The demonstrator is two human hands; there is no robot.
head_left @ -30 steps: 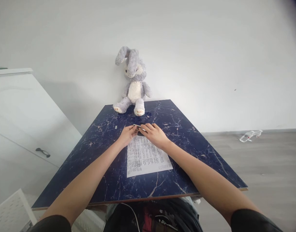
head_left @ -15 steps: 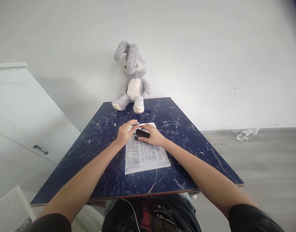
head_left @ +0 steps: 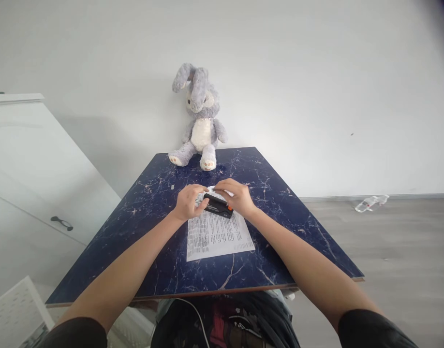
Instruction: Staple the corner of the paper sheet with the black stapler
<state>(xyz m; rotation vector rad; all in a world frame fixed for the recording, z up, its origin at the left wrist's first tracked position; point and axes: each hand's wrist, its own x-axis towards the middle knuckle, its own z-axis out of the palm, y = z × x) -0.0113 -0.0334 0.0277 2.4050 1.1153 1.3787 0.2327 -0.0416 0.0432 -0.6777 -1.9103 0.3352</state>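
A black stapler (head_left: 219,207) with an orange part at its right end lies slanted over a printed sheet of paper (head_left: 221,239). My left hand (head_left: 188,202) is at the stapler's left end, its thumb against that end and its fingers curled beyond it. My right hand (head_left: 238,195) arches over the stapler's far side beside the orange part, thumb and forefinger tips close together near my left fingertips. Whatever lies between those tips is too small to make out. The top of the paper is partly covered by both hands.
A grey plush rabbit (head_left: 202,128) sits at the back of the blue marble-patterned table (head_left: 153,261), against the wall. One small pale piece (head_left: 172,187) lies left of the hands. A white cabinet (head_left: 37,169) stands at left; a clear plastic item (head_left: 370,203) lies on the floor.
My right hand has shifted up and right off the stapler's body, exposing its orange end. The stapler now shows more fully, and my left thumb has come onto its left end.
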